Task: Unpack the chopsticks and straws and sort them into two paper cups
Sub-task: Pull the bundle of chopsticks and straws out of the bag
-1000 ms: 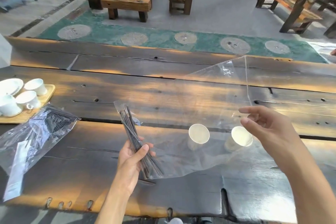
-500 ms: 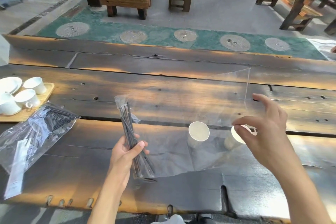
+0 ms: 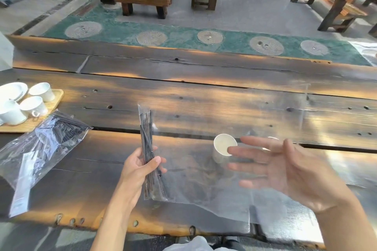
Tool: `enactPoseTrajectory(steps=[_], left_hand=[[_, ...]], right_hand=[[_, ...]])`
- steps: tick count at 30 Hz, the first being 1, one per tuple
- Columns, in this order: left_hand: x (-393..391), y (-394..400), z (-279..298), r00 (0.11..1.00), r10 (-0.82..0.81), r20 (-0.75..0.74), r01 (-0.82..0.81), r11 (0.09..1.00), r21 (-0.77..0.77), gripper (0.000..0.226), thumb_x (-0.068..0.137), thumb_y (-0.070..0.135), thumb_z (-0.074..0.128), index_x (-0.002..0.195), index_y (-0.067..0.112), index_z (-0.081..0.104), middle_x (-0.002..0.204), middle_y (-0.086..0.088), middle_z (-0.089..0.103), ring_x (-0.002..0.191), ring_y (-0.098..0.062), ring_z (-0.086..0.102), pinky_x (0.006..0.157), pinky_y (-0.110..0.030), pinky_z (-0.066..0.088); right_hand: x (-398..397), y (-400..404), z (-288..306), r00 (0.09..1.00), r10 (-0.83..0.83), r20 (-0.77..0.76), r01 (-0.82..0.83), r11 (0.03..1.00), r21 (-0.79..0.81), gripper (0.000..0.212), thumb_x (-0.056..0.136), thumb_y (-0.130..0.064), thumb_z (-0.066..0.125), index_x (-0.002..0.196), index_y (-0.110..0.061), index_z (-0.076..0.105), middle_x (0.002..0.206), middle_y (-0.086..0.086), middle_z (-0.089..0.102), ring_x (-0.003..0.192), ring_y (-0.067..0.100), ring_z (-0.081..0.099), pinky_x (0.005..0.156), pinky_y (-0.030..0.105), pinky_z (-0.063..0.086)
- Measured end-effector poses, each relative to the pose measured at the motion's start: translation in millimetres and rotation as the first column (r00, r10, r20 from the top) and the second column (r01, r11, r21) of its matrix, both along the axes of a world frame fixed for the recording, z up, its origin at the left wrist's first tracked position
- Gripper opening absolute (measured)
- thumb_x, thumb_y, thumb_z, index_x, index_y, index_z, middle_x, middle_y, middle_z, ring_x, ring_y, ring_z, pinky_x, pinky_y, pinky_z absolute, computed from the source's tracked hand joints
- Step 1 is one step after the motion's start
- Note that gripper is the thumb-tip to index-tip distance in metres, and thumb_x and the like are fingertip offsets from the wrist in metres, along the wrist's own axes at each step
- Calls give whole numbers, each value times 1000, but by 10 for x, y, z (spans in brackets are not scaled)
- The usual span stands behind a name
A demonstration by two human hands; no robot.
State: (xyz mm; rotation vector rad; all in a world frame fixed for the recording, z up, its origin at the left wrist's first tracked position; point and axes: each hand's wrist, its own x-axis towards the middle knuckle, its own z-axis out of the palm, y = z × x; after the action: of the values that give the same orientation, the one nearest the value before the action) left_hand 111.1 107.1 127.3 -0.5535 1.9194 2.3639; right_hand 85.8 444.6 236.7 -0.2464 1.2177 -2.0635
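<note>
Left hand [image 3: 140,167] curled round bundle of dark chopsticks [image 3: 149,149], thumb across front; bundle upright, inside left edge of clear plastic bag [image 3: 234,179] spread rightward above desk [image 3: 204,96]. Right hand [image 3: 285,169] open, fingers straight and spread, palm facing left, holding nothing. One paper cup [image 3: 223,146] upright on desk, seen through bag; second cup mostly hidden behind right fingers. Second bag of dark sticks [image 3: 44,142] lying at left, near tray of white cups [image 3: 26,104].
</note>
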Motion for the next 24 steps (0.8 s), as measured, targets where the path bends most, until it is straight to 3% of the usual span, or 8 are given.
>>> enactPoseTrajectory(steps=[2, 5, 9, 14, 16, 17, 21, 24], left_hand=[[14, -32, 6, 1000, -30, 0, 30, 1000, 7, 43, 79, 15, 78, 118, 9, 61, 88, -16, 75, 69, -30, 70, 85, -47, 49], [24, -66, 18, 998, -58, 3, 58, 998, 17, 42, 80, 12, 77, 119, 9, 62, 88, -18, 74, 69, -30, 69, 80, -44, 49], [33, -69, 53, 991, -129, -23, 129, 992, 16, 41, 82, 10, 77, 120, 9, 62, 89, -20, 73, 71, -34, 69, 79, -43, 52], [32, -6, 156, 968, -248, -45, 249, 968, 7, 44, 82, 15, 76, 124, 11, 60, 94, -21, 72, 72, -31, 68, 76, -32, 55], [28, 18, 181, 960, -277, -39, 277, 961, 8, 46, 81, 17, 76, 125, 11, 60, 94, -19, 72, 72, -29, 68, 76, -30, 54], [29, 34, 190, 956, -290, -35, 290, 957, 8, 47, 81, 18, 76, 125, 11, 60, 94, -17, 72, 72, -28, 68, 76, -30, 54], [15, 96, 192, 948, -317, 8, 317, 948, -15, 41, 87, 19, 75, 126, 14, 63, 102, -13, 73, 86, -24, 70, 82, -33, 54], [30, 157, 196, 926, -376, 27, 376, 927, 12, 32, 97, 24, 61, 129, 18, 63, 117, -13, 72, 98, -27, 70, 90, -39, 55]], right_hand=[[-42, -84, -99, 988, 17, 156, -7, 998, -65, 69, 99, -41, 50, 152, -1, 31, 155, 31, 31, 139, 56, 30, 105, 79, 17], [-45, -264, -193, 973, 16, 230, -4, 999, -53, 67, 96, -38, 58, 152, -9, 35, 157, 24, 33, 142, 50, 31, 107, 80, 12], [41, -500, -279, 938, 78, 336, -26, 987, -157, 55, 105, -24, 36, 156, -9, 23, 162, 30, 12, 147, 54, 5, 108, 75, 2], [2, -667, -433, 971, 96, 220, -93, 995, -24, 64, 87, -18, 73, 146, -12, 48, 151, 18, 47, 138, 48, 41, 110, 73, 21], [-50, -757, -521, 985, 53, 164, -61, 997, 47, 55, 90, -10, 66, 143, -14, 51, 146, 14, 53, 131, 44, 51, 108, 71, 30], [-81, -813, -549, 990, 28, 138, -41, 995, 91, 52, 91, -7, 63, 141, -15, 53, 144, 13, 56, 128, 44, 54, 106, 69, 35], [-167, -1059, -705, 995, -81, 56, 65, 969, 237, 61, 67, -25, 89, 124, -18, 68, 128, 10, 68, 106, 36, 70, 83, 48, 57], [-137, -1221, -791, 975, -207, -75, 220, 923, 314, 32, 93, -2, 62, 124, -7, 63, 128, 18, 66, 99, 28, 74, 77, 36, 61]])
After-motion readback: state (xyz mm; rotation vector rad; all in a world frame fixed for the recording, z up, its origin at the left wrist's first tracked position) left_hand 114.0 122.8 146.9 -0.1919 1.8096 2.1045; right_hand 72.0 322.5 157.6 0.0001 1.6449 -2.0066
